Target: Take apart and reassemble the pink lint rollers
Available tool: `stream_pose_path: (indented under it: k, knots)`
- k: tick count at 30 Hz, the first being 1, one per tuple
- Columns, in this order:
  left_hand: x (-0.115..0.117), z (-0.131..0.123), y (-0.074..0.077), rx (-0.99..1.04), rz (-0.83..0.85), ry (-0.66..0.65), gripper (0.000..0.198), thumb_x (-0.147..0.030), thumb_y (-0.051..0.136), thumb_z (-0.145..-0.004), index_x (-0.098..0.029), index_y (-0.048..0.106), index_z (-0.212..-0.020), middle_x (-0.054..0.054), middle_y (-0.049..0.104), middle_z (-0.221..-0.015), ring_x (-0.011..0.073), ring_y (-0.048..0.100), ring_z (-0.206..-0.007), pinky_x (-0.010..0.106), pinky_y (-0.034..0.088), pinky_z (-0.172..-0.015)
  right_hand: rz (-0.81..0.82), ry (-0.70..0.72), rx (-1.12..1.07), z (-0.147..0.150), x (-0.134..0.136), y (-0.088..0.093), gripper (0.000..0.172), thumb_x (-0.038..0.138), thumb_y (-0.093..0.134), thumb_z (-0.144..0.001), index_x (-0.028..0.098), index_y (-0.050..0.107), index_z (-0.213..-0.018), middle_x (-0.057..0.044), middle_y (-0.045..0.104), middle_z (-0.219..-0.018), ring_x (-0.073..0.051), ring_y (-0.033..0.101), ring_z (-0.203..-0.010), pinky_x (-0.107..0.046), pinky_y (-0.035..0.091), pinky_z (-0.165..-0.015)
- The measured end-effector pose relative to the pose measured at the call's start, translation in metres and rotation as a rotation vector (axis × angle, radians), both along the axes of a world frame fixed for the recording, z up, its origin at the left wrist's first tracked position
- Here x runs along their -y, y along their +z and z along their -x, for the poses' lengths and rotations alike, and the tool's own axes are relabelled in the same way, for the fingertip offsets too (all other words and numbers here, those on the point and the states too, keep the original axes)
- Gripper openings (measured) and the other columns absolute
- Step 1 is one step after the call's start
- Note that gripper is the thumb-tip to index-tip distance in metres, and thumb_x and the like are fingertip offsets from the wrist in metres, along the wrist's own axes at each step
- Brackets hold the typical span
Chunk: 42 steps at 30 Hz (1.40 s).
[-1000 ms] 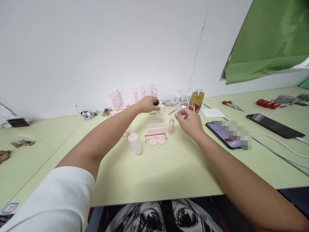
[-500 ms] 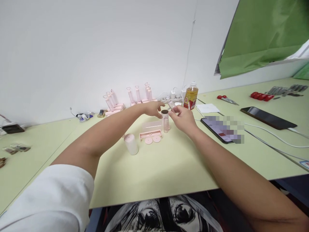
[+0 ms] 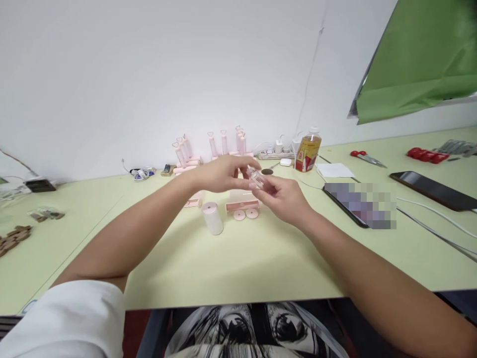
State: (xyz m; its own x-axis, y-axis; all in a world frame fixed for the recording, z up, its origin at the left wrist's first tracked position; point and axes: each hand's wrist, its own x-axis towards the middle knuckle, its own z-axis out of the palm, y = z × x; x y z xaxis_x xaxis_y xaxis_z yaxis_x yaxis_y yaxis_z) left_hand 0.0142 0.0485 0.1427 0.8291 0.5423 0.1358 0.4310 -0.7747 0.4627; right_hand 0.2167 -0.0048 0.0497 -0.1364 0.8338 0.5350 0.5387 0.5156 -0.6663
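Observation:
A small clear plastic piece (image 3: 255,175), perhaps a short tube, is tilted between both hands above the table. My right hand (image 3: 285,198) grips its lower right part. At its upper left, my left hand (image 3: 228,173) closes thumb and fingers on it. Below the hands lie a pink tray-like part (image 3: 242,206) and two pink discs, one left (image 3: 239,215) and one right (image 3: 252,213). A white cylinder with a pink top (image 3: 212,219) stands to their left. Behind my right hand lies a dark disc (image 3: 267,171). My left hand partly hides another pink part (image 3: 194,202).
Several pink pieces with heart-shaped tops (image 3: 223,143) stand along the wall. A drink bottle (image 3: 308,151), white paper (image 3: 335,170) and a phone (image 3: 345,204) are on the right, with red-handled pliers (image 3: 367,158) and a dark phone (image 3: 432,190) beyond. Cables cross that side.
My left hand has come over to my right and closed on the clear piece, where before it was apart with fingers spread. The view has turned slightly left.

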Motion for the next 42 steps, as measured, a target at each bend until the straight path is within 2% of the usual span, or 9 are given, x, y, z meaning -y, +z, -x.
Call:
stream_pose_path:
  k: [3, 9, 13, 16, 22, 29, 32, 36, 42]
  knots:
    - [0.01, 0.003, -0.004, 0.14, 0.039, 0.032, 0.029, -0.043, 0.059, -0.086, -0.016, 0.067, -0.087, 0.003, 0.061, -0.075, 0.011, 0.054, -0.064, 0.024, 0.042, -0.059, 0.085, 0.107, -0.142, 0.006, 0.004, -0.005, 0.029, 0.044, 0.062, -0.084, 0.017, 0.064, -0.094, 0.002, 0.052, -0.065, -0.012, 0.047, -0.057, -0.024, 0.035, -0.053]
    - [0.018, 0.011, -0.015, 0.323, 0.139, 0.126, 0.045, -0.043, 0.067, -0.082, -0.02, 0.059, -0.12, 0.001, 0.06, -0.082, 0.0107, 0.055, -0.069, 0.023, 0.044, -0.061, 0.093, 0.146, -0.181, 0.007, 0.001, -0.01, 0.029, 0.046, 0.06, -0.086, 0.017, 0.062, -0.089, 0.005, 0.041, -0.061, -0.01, 0.039, -0.054, -0.024, 0.032, -0.051]
    - [0.032, 0.001, -0.019, 0.338, 0.18, 0.082, 0.034, -0.047, 0.061, -0.086, -0.017, 0.067, -0.102, 0.0, 0.058, -0.071, 0.0087, 0.051, -0.059, 0.021, 0.042, -0.054, 0.043, 0.234, -0.131, 0.008, 0.009, -0.009, 0.028, 0.044, 0.061, -0.086, 0.018, 0.059, -0.08, 0.005, 0.039, -0.061, -0.01, 0.038, -0.056, -0.024, 0.032, -0.053]
    - [0.036, 0.003, -0.017, 0.524, 0.2, 0.18, 0.032, -0.047, 0.063, -0.084, -0.017, 0.068, -0.095, -0.001, 0.057, -0.066, 0.0078, 0.05, -0.054, 0.02, 0.041, -0.05, 0.099, 0.343, -0.24, 0.009, 0.012, -0.01, 0.03, 0.048, 0.058, -0.089, 0.018, 0.06, -0.094, 0.003, 0.05, -0.068, -0.011, 0.048, -0.058, -0.025, 0.039, -0.056]
    - [0.031, 0.015, -0.023, 0.831, 0.417, 0.287, 0.037, -0.053, 0.065, -0.081, -0.016, 0.065, -0.087, -0.002, 0.052, -0.058, 0.0071, 0.047, -0.046, 0.02, 0.036, -0.04, 0.187, 0.396, -0.333, 0.014, 0.013, -0.01, 0.046, 0.058, 0.043, -0.094, 0.017, 0.055, -0.075, 0.0, 0.055, -0.061, -0.01, 0.05, -0.051, -0.025, 0.042, -0.051]
    - [0.041, -0.008, -0.037, 0.824, 0.55, 0.202, 0.041, -0.054, 0.069, -0.078, -0.014, 0.063, -0.08, 0.006, 0.068, -0.08, 0.0164, 0.068, -0.077, 0.028, 0.056, -0.068, 0.122, 0.424, -0.39, 0.015, 0.02, -0.013, 0.041, 0.053, 0.044, -0.095, 0.018, 0.057, -0.079, 0.001, 0.055, -0.06, -0.011, 0.051, -0.052, -0.026, 0.043, -0.052]
    - [0.036, -0.01, -0.033, 0.974, 0.687, 0.254, 0.05, -0.065, 0.06, -0.079, -0.015, 0.059, -0.079, 0.003, 0.063, -0.065, 0.0185, 0.07, -0.073, 0.031, 0.059, -0.068, 0.073, 0.485, -0.389, 0.013, 0.025, -0.012, 0.04, 0.052, 0.042, -0.097, 0.018, 0.057, -0.08, 0.0, 0.056, -0.062, -0.013, 0.054, -0.055, -0.027, 0.045, -0.055]
    - [0.022, 0.01, -0.021, 1.079, 0.565, 0.431, 0.053, -0.07, 0.054, -0.08, -0.017, 0.055, -0.087, -0.002, 0.056, -0.06, 0.0184, 0.071, -0.07, 0.028, 0.06, -0.062, 0.024, 0.462, -0.275, 0.014, 0.031, -0.006, 0.044, 0.052, 0.04, -0.097, 0.019, 0.056, -0.073, -0.001, 0.057, -0.063, -0.013, 0.054, -0.058, -0.028, 0.045, -0.057]
    - [0.008, 0.074, -0.014, 0.664, 0.253, 0.66, 0.043, -0.051, 0.069, -0.077, -0.02, 0.057, -0.105, 0.0, 0.059, -0.076, 0.0136, 0.064, -0.061, 0.024, 0.053, -0.051, 0.12, 0.227, -0.13, 0.015, 0.018, -0.006, 0.03, 0.046, 0.048, -0.094, 0.02, 0.055, -0.081, 0.001, 0.057, -0.063, -0.012, 0.053, -0.054, -0.025, 0.041, -0.053]
